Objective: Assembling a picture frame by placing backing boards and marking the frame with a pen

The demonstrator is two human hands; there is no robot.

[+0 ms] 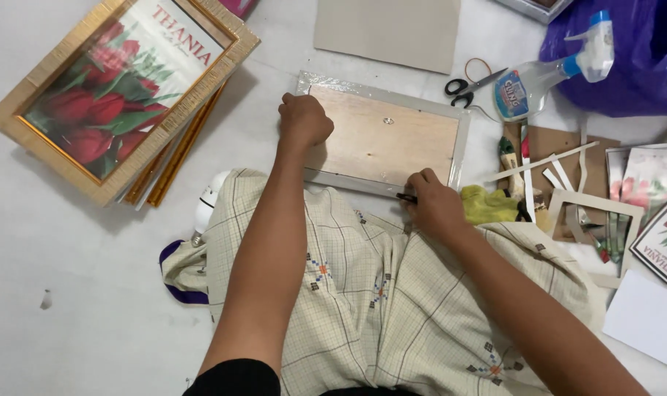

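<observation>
Head view is showing the left hand (302, 119), fingers curled into a fist, pressing the upper left corner of a face-down, plastic-wrapped white picture frame with a plywood back (383, 138) lying on the white floor (69, 257). The right hand (432, 202) is pinching a small dark tool (406, 196) at its near edge. The tool may be slipping and gouging the wood if the frame is shifting.

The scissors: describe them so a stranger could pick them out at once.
Start at the face-down frame under both hands, with its bare wooden back up. Past its far right corner, on the white floor toward the spray bottle, lie the scissors. They alone have black loop handles and thin metal blades, which point toward the bottle.
</observation>
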